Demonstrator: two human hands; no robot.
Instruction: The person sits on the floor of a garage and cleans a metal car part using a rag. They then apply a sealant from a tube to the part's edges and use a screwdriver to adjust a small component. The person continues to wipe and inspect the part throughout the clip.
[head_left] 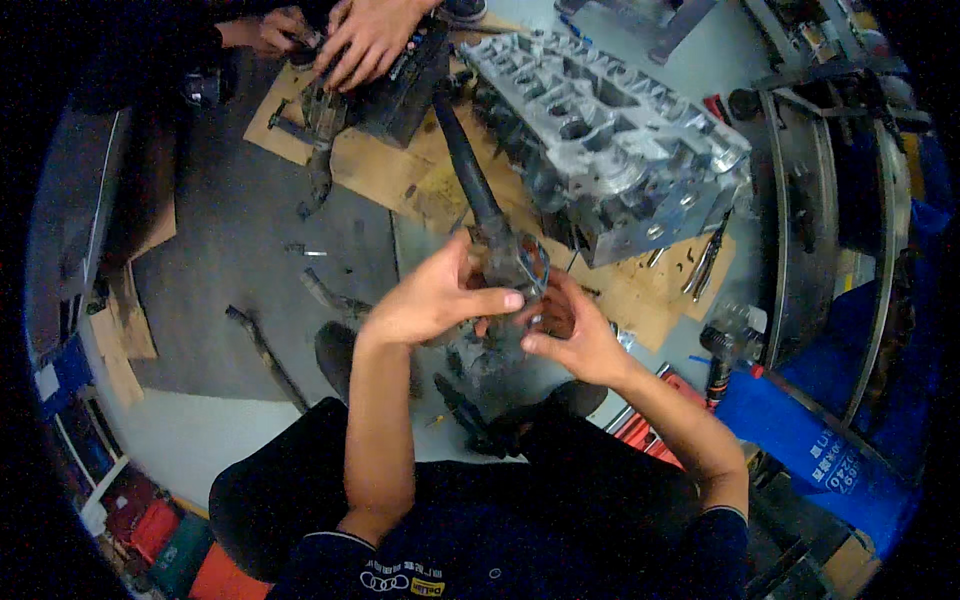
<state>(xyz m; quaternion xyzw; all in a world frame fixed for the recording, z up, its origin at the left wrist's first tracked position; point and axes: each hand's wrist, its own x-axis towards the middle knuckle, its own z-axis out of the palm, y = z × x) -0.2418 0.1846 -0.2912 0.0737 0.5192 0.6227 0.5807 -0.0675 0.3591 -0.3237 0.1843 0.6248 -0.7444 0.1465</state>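
Grip closed, left hand (430, 298) and right hand (590, 345) hold a grey metal housing (508, 262), its long black tube (466, 160) needing balanced support.

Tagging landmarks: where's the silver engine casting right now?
In the head view, it's the silver casting right of centre in the upper half, beyond the right hand and right of the black tube.
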